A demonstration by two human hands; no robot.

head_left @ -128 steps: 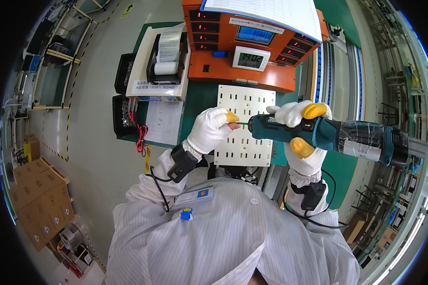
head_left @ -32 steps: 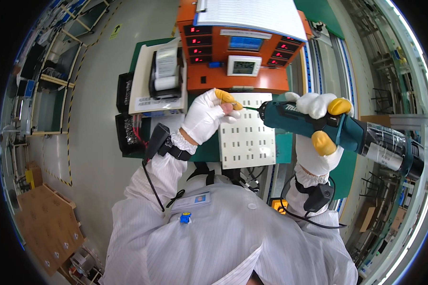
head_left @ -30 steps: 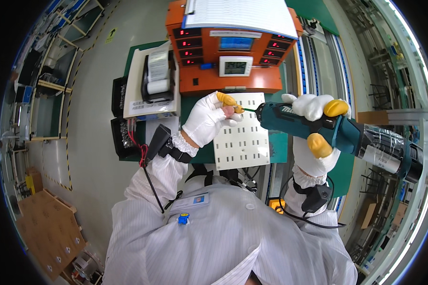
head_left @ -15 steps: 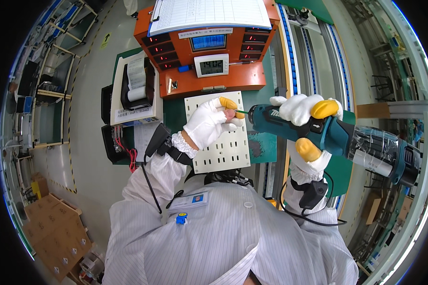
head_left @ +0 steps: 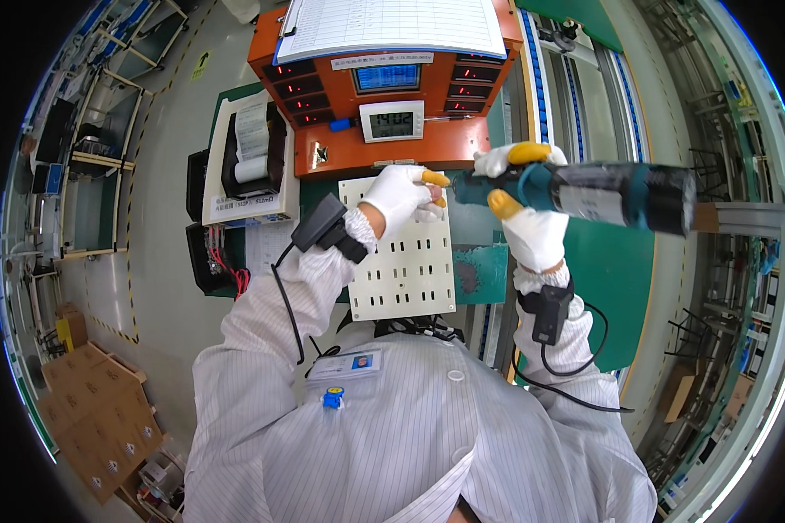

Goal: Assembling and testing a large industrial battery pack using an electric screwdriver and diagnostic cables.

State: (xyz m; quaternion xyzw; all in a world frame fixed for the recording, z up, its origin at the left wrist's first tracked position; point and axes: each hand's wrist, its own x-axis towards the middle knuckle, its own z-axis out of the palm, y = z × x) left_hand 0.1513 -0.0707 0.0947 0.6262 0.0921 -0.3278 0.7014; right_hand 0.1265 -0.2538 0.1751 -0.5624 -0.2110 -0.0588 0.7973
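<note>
My right hand (head_left: 536, 235), in a white glove with yellow fingertips, grips a teal and black cordless power screwdriver (head_left: 584, 190). The tool lies almost level, its nose pointing left and its body blurred by motion. Close to that nose, my left hand (head_left: 401, 199) has its gloved thumb and fingers pinched together. Whatever lies between these fingertips is too small to make out. Below the left hand is a cream slotted panel (head_left: 401, 279) with rows of small holes.
An orange test unit (head_left: 392, 157) with red displays stands behind the panel, bearing a small clock (head_left: 392, 121) and a clipboard (head_left: 392, 30). To the left sits a printer (head_left: 253, 157) beside a black bin with red wires (head_left: 227, 261). Conveyor rails (head_left: 576, 96) run along the right.
The screwdriver and my right hand have moved left and up, and the tool has swung closer to level. My left hand has shifted slightly up and right. The green bit no longer shows clearly.
</note>
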